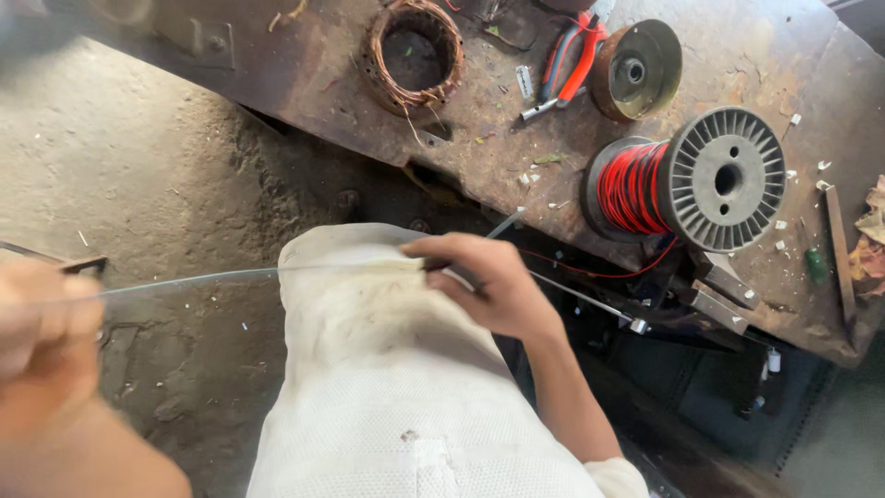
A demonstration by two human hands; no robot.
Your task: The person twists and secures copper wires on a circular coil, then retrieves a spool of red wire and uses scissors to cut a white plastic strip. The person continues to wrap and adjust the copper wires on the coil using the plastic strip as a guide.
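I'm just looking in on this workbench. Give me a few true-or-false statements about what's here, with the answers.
1. The spool holds red wire. True.
2. The right hand grips the red-handled pliers. False: the pliers lie on the bench; the hand pinches a thin clear tube.
3. A copper coil lies on the bench. True.
4. The left hand rests on the spool. False: it is far from the spool, at the tube's other end.

Workshop: rusty metal bench (737, 55), wire spool (687, 184), pliers (570, 65).
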